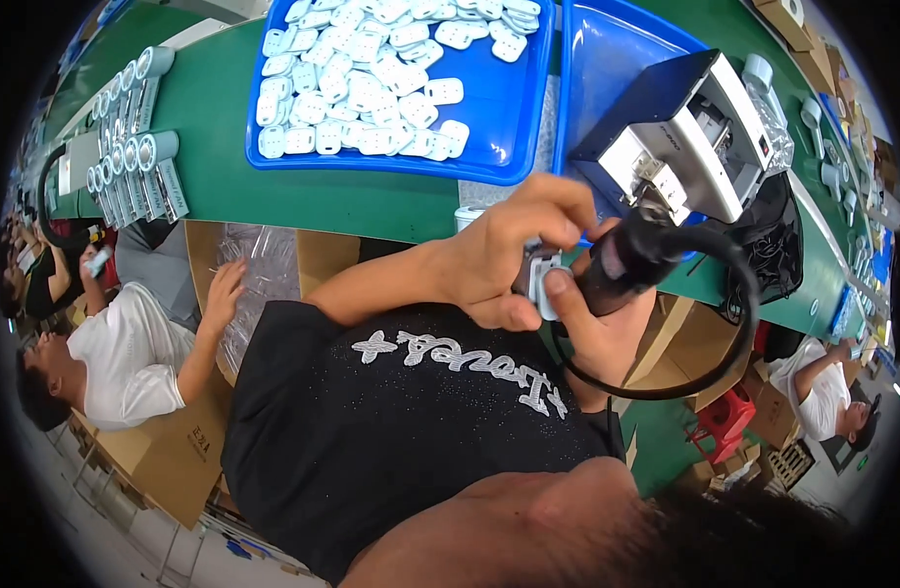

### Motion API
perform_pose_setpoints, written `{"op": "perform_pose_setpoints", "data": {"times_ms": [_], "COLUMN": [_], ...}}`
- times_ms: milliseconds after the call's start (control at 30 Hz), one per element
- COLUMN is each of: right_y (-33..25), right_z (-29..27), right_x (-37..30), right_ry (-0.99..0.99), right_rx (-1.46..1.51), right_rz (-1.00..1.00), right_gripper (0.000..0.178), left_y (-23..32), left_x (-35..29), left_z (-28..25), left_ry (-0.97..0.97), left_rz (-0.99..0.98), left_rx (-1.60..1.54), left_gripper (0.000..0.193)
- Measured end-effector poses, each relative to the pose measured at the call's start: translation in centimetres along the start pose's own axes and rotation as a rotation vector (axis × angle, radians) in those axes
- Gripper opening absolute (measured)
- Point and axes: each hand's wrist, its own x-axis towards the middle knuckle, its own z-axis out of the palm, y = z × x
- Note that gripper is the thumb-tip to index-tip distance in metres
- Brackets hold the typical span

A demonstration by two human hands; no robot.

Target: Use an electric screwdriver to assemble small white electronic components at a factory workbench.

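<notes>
My left hand (509,255) is closed, its fingers pinching a small pale-blue plastic part (541,278) with a grey inner face, just above my black shirt. My right hand (612,338) wraps round a black electric screwdriver (622,263), whose thick black cable (749,323) loops down on the right. The right thumb presses against the edge of the same part. Fingers hide much of the part, and the screwdriver's tip cannot be made out clearly. Just beyond the screwdriver stands a white and dark screw feeder (671,142).
A blue tray (372,167) with many pale-blue plastic covers lies on the green table (372,201); a second blue tray (607,39) sits under the feeder. Rows of pale cylindrical parts (136,162) stand at left. A co-worker (131,343) sits to the left, beside a cardboard box (323,260).
</notes>
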Motion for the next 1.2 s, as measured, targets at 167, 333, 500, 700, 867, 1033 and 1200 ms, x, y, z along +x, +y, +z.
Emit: {"op": "perform_pose_setpoints", "data": {"times_ms": [167, 333, 500, 700, 867, 1033, 1200], "right_y": [-0.8, 0.1, 0.7, 1.1, -4.2, -2.2, -5.3], "right_z": [0.6, 0.6, 0.0, 1.1, -1.6, -4.5, -1.7], "right_x": [0.6, 0.0, -1.2, 1.1, 5.9, 9.9, 3.7], "right_ry": [0.005, -0.080, -0.124, 0.113, 0.184, 0.294, 0.005], "right_rx": [-0.118, -0.158, -0.033, 0.010, 0.224, 0.205, 0.222], "right_rz": [0.062, 0.038, 0.139, -0.072, -1.016, -0.825, -0.770], "right_gripper": [0.048, 0.051, 0.061, 0.057, 0.081, 0.082, 0.076], "left_y": [0.3, 0.7, 1.1, 0.2, 0.0, -1.8, -2.1], "left_x": [-2.1, -2.8, -1.4, -2.1, -2.0, -1.3, -1.2], "left_z": [-1.3, -1.2, -1.3, -1.9, -1.4, -0.9, -0.8], "left_ry": [-0.092, -0.053, -0.215, -0.169, -0.158, -0.151, -0.172], "left_rz": [-0.076, -0.231, -0.096, -0.150, -0.064, 0.034, 0.044], "left_rx": [0.391, 0.373, 0.412, 0.295, 0.356, 0.366, 0.371], "left_gripper": [0.067, 0.066, 0.067, 0.052, 0.053, 0.054, 0.058]}}
